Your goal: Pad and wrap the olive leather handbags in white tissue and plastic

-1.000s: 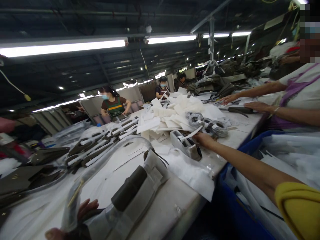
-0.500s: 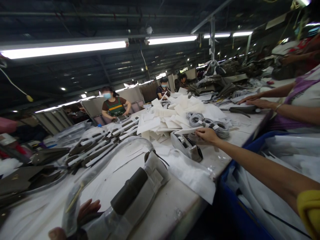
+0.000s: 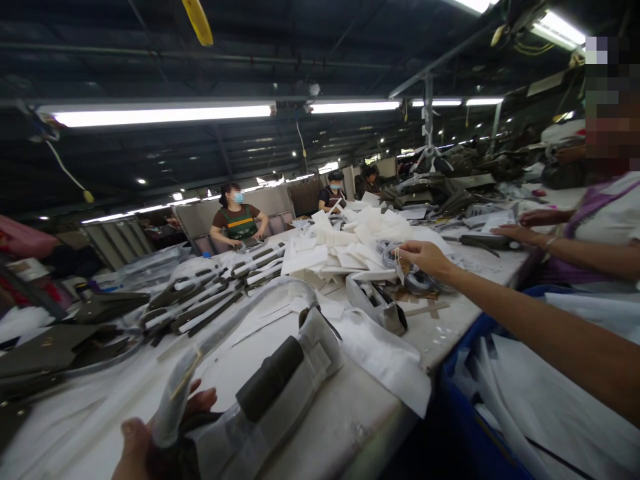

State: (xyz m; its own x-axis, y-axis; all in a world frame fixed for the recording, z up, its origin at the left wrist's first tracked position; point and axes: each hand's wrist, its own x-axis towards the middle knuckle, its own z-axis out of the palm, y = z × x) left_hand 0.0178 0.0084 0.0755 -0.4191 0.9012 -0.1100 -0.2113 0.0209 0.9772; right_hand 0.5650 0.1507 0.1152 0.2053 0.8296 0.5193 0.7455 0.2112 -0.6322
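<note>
At the lower left, my left hand (image 3: 137, 443) is wrapped round the end of a dark bag (image 3: 270, 377) partly covered in translucent wrapping. A long plastic-covered strap (image 3: 240, 310) arches up from that end. My right hand (image 3: 425, 259) reaches out over the table and pinches at the coils of grey cord (image 3: 387, 250); what exactly lies between the fingertips is too small to tell. Just below it lies a clear-wrapped piece (image 3: 375, 303) with dark parts. Behind these rises a heap of white sheets (image 3: 340, 240).
Dark wrapped straps (image 3: 200, 300) and dark bags (image 3: 45, 353) cover the table's left side. A blue bin (image 3: 460, 400) with plastic sheets stands at the right edge. A co-worker's hands (image 3: 520, 233) work at the right; other people stand behind the table.
My right hand has left the white strip near the clear-wrapped piece and moved to the cord coils. The view has shifted, and my left hand shows more fully, still at the bag.
</note>
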